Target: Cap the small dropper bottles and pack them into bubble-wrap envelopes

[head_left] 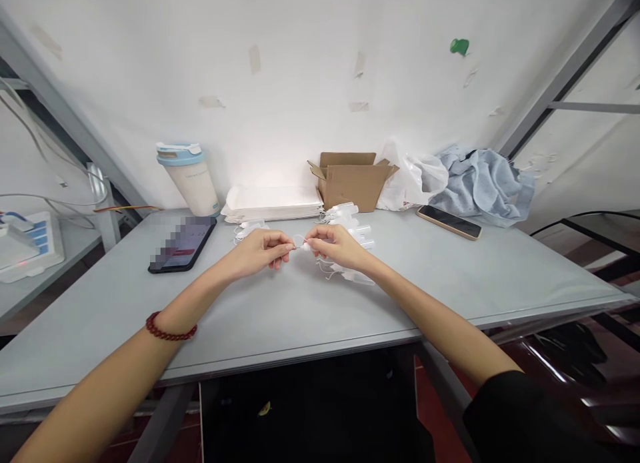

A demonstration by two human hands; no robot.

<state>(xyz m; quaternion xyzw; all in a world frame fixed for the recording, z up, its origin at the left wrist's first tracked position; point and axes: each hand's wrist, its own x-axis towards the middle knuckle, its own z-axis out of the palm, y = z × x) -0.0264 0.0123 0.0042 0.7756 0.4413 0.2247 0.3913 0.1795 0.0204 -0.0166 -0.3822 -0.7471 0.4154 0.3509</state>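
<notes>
My left hand (261, 251) and my right hand (336, 245) meet over the middle of the grey table (280, 316). Both are pinched shut on one small white plastic piece with a thin white cord (301, 244) between the fingertips. A pile of small white plastic bottles and cords (350, 231) lies just behind and under my right hand. A few more white pieces (246, 231) lie behind my left hand. A red bead bracelet sits on my left wrist.
A stack of white trays (273, 203) and an open cardboard box (350, 179) stand at the back by the wall. A lidded cup (187, 176) and a dark phone (183, 244) are at left; another phone (449, 221), a plastic bag and blue cloth (480, 183) at right.
</notes>
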